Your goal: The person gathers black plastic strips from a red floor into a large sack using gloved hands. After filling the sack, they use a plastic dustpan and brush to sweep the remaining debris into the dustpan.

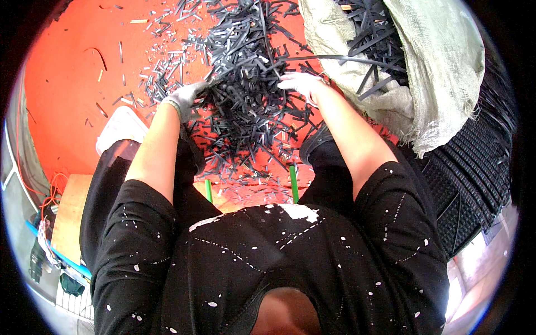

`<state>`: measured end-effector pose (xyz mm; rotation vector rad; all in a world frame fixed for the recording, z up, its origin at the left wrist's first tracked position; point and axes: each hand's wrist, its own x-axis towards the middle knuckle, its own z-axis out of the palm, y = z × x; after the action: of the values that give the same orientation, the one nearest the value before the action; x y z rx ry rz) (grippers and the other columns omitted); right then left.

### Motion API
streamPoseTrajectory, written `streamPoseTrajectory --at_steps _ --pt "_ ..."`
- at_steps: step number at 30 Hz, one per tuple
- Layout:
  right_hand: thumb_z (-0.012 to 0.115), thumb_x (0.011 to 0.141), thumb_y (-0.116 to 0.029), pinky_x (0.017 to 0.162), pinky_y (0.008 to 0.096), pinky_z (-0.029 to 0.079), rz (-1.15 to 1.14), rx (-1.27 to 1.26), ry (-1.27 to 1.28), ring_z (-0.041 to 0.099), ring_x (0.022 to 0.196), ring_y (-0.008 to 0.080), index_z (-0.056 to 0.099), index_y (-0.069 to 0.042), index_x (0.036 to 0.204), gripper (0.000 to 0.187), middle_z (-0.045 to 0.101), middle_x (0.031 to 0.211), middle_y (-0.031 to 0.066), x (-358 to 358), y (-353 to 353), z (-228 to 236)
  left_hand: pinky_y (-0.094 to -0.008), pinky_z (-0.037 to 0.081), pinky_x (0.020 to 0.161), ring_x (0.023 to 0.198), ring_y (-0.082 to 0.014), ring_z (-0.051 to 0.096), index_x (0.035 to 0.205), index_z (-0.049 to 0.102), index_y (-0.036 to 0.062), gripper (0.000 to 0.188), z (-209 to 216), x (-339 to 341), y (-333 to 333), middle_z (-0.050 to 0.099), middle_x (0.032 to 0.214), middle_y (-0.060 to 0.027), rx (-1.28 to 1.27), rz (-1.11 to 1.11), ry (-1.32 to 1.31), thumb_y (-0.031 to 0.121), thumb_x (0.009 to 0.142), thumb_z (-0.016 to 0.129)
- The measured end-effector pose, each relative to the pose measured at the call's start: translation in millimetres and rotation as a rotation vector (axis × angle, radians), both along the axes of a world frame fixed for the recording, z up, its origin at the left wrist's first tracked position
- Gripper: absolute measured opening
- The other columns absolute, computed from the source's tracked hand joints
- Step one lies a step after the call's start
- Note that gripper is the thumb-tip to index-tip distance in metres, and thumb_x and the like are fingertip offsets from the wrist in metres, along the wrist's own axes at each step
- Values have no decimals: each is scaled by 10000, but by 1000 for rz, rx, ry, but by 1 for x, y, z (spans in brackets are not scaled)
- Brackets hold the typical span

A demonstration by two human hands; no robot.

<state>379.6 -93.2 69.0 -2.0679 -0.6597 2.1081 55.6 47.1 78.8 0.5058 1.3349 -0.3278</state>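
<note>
"In the head view, what could be going wrong?"

"The black strips [240,100] are lying heaped on the red surface [72,72] between the hands, so a wide sweep could be scattering them. One long strip [340,57] is spanning from heap to sack [446,61], possibly snagging the right hand [303,84]."

"How are the hands looking?"

"The right is extending open fingers at the heap's edge, seemingly gripping nothing. The left hand [187,100] is curving at the opposite edge; whether it's pinching strips, I can't tell."

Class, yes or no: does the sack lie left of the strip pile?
No, the pale sack lies right of the dark pile.
</note>
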Motion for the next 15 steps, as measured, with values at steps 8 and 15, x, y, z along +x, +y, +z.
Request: streamPoseTrajectory --at_steps 8,15 --pt "642 782 -653 1105 527 343 -687 -431 -329 389 1376 413 269 -153 1527 972 322 1555 196 -120 -43 -45 -653 284 1053 1363 -376 412 1502 334 95 892 -44 18 -94 418 1506 -167 47 177 316 686 850 483" --pt "513 920 -602 945 545 462 -466 -219 83 558 1177 306 336 -172 1508 750 443 1475 117 -119 7 27 -508 454 1001 1205 -377 559 1324 512 72 560 -16 52 -93 553 1342 -170 116 573 -113 495 963 445"
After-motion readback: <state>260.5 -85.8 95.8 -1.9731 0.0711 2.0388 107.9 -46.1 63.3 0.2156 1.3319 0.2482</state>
